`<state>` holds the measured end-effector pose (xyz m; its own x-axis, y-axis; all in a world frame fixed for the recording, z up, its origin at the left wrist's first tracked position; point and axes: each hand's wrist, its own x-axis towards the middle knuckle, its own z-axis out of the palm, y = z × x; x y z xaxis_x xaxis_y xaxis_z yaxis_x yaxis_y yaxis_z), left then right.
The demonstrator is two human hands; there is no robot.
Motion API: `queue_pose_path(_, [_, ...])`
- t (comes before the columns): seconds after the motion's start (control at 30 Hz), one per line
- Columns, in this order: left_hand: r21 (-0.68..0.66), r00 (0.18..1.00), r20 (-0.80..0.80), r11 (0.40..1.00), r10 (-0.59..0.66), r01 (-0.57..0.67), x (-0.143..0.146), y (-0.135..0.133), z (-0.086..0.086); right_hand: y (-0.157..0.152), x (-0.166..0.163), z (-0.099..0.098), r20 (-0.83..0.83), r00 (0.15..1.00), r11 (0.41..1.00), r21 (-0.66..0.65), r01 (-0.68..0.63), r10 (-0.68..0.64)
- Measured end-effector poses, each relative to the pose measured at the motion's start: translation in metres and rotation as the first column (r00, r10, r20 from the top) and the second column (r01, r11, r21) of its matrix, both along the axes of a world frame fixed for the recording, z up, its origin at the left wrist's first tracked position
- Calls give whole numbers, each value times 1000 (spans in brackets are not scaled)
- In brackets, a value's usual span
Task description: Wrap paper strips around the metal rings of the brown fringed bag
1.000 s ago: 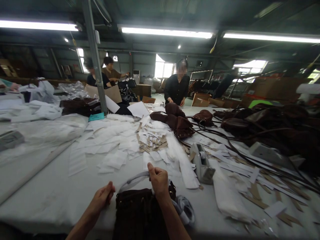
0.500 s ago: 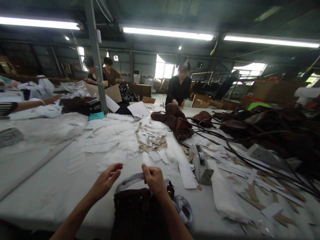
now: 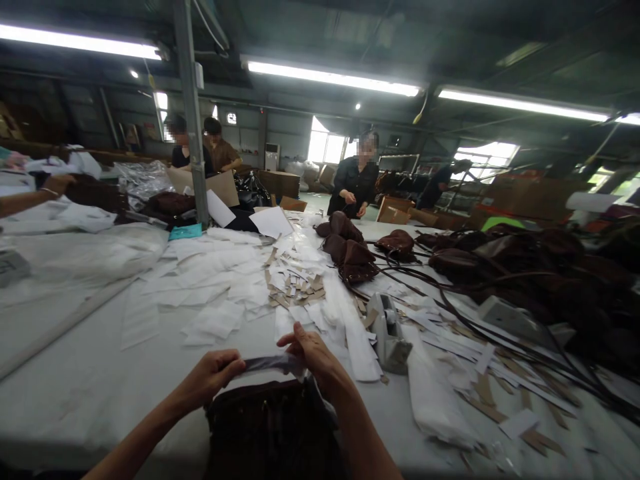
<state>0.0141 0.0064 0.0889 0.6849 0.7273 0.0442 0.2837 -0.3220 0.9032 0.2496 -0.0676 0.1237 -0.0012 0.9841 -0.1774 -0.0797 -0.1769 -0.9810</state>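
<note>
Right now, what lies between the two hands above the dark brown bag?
Head view: a pale wrapped strap spans from left hand to right hand, above the dark brown bag.

Long ceiling lights (image 3: 333,78) glare white over a dim roof, windows (image 3: 325,140) glow too bright, and the edges bend (faces are blurred).

Brown bag (image 3: 273,427) bottom cut off

Low in the frame, your left hand (image 3: 216,375) and right hand (image 3: 313,352) pinch a pale wrapped handle (image 3: 273,364) above a dark brown bag (image 3: 270,427); a tape dispenser (image 3: 387,330) sits right of centre.
</note>
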Motion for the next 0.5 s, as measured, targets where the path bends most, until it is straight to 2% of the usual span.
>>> queue_pose_path(0.1, [88,993,31,990,111,-114,-8,-3,-11,-5,7,-2,-94,995,1000,-21,12,-14])
queue_pose_path(0.27, [167,934,134,921,332,-352,-7,-9,-32,-12,6,-7,-222,956,979,26,202,-192])
queue_pose_path(0.4, [128,847,234,848,478,-514,9,-21,-45,-11,-16,-15,-489,814,939,-34,343,-315])
queue_pose_path(0.5, [113,843,259,852,471,-510,18,-29,-53,-7,-38,-24,-622,726,952,-129,276,-295])
